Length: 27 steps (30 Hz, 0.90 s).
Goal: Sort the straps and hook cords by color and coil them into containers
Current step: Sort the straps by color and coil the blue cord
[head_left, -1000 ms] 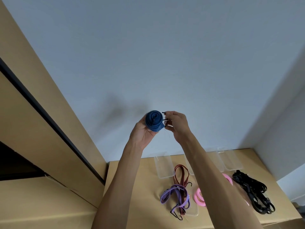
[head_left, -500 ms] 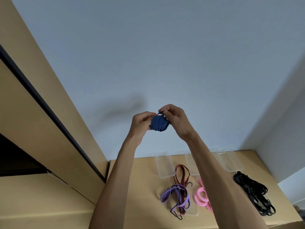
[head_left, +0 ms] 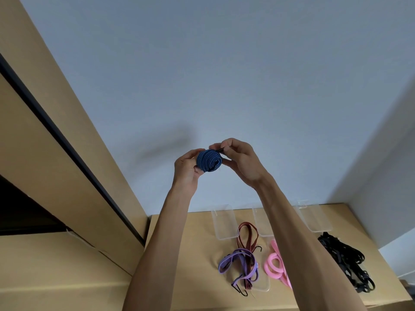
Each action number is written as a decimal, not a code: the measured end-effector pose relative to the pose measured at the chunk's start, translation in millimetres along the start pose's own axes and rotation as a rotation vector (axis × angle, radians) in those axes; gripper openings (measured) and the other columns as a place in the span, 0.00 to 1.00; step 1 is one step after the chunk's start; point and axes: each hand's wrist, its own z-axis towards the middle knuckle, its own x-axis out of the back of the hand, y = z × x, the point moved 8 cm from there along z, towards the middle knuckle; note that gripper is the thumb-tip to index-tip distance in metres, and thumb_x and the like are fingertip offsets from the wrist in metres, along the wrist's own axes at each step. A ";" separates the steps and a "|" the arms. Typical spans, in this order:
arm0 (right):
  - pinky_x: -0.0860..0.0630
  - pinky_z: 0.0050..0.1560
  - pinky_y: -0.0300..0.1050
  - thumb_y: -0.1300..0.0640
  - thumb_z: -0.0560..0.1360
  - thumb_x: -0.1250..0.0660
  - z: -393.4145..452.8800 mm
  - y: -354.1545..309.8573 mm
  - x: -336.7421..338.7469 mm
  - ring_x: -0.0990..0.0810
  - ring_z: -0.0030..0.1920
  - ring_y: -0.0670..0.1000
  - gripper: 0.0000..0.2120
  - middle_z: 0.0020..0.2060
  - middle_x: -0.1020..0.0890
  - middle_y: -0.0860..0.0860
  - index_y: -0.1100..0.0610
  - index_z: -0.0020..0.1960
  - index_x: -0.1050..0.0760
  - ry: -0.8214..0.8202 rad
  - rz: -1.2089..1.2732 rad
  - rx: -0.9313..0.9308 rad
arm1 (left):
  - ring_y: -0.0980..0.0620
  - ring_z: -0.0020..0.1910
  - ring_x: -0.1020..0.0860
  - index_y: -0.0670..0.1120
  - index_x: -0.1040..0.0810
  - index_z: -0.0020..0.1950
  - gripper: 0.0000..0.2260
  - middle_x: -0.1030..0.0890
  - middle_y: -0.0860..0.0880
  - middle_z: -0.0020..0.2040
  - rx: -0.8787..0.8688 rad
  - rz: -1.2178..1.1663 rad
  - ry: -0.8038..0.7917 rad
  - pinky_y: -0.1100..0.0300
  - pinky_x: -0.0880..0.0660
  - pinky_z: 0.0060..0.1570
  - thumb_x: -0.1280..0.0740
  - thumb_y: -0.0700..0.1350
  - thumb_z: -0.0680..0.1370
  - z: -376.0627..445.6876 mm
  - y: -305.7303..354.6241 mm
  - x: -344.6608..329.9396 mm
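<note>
On the tan surface below lie a purple strap, a dark red hook cord, a pink strap and a black strap pile, with clear containers behind them; the raised forearms hide part of the pink strap and one container. The left hand and right hand both grip the coiled blue cord high before the wall. Half a second ago the coil showed its striped side; now its spiral faces the camera.
</note>
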 end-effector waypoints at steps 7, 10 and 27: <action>0.24 0.65 0.55 0.64 0.83 0.42 -2.9 -5.4 0.5 0.21 0.64 0.58 0.10 0.59 0.19 0.61 0.61 0.48 0.24 -0.019 0.027 0.008 | 0.45 0.43 0.22 0.39 0.20 0.47 0.13 0.20 0.41 0.45 0.073 -0.153 -0.011 0.60 0.25 0.38 0.42 0.27 0.76 -2.0 -10.6 -10.9; 0.23 0.64 0.54 0.65 0.83 0.41 -5.0 -10.4 1.0 0.20 0.63 0.57 0.09 0.59 0.18 0.59 0.61 0.49 0.24 -0.013 -0.033 0.011 | 0.49 0.38 0.23 0.39 0.20 0.48 0.12 0.20 0.42 0.43 0.130 -0.191 0.002 0.66 0.28 0.26 0.42 0.28 0.76 -3.8 -16.1 -14.3; 0.20 0.48 0.43 0.66 0.77 0.30 -21.2 -0.5 3.4 0.16 0.55 0.53 0.05 0.54 0.14 0.53 0.61 0.49 0.16 0.052 -0.150 0.052 | 0.45 0.40 0.19 0.41 0.17 0.41 0.14 0.17 0.43 0.41 -0.095 0.129 0.046 0.57 0.21 0.37 0.38 0.26 0.74 -1.4 5.5 3.7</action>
